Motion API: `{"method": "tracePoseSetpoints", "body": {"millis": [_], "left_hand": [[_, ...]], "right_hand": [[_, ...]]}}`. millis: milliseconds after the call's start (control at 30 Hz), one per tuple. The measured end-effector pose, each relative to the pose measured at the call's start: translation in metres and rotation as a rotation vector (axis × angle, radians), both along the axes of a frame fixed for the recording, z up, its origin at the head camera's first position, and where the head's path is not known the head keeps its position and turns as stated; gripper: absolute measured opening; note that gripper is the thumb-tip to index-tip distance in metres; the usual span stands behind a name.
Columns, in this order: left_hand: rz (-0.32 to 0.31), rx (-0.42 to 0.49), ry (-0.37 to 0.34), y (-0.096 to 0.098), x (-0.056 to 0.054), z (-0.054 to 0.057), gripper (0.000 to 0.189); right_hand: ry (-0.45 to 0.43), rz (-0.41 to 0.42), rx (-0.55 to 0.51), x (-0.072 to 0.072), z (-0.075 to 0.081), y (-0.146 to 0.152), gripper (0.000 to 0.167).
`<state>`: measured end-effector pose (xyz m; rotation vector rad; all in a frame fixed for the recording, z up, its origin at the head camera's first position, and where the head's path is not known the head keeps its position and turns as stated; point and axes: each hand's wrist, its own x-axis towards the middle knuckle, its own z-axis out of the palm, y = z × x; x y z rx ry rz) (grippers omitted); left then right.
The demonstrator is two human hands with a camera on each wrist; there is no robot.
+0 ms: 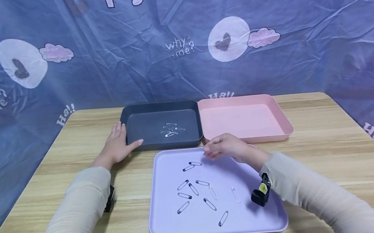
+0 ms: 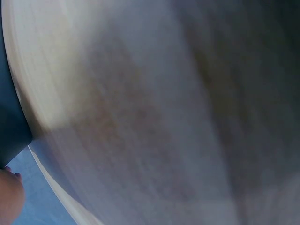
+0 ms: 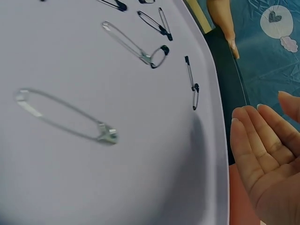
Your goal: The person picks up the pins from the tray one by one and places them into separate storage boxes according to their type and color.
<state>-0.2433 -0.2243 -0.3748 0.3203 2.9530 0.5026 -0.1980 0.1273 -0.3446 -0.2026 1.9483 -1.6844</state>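
Observation:
My left hand [image 1: 116, 145] rests against the left side of a dark grey tray [image 1: 151, 145], fingers along its outer wall and thumb at the front rim. Several silver safety pins [image 1: 171, 134] lie grouped inside that tray. Over the far edge of a lilac tray [image 1: 261, 224], my right hand [image 1: 227, 147] hovers; the right wrist view shows its fingers [image 3: 255, 140] loosely bent around nothing visible. On the lilac tray lie several black safety pins [image 1: 193, 189] and two silver ones, one silver safety pin [image 3: 65, 115] large in the right wrist view.
A pink tray [image 1: 286, 136] stands right of the dark tray, the two side by side at the back of the wooden table [image 1: 342, 157]. Behind them hangs a blue printed cloth [image 1: 151, 73]. Mostly blurred wood fills the left wrist view.

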Motion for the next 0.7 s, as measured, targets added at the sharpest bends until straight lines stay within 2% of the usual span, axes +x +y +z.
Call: {"method": "tracePoseSetpoints", "body": {"millis": [233,400,700], "left_hand": [[-0.002,0.0,0.003,0.0,0.0,-0.001,0.1],[-0.001,-0.001,0.0,-0.001,0.0,-0.001,0.1],[-0.005,-0.003,0.008,0.0,-0.001,0.0,0.1]], "right_hand": [[0.016,0.044,0.005,0.01,-0.005,0.013,0.03],[0.045,0.114,0.046,0.018,-0.011,0.023,0.031],[0.026,0.18,0.118,0.029,-0.019,0.035,0.027]]}}
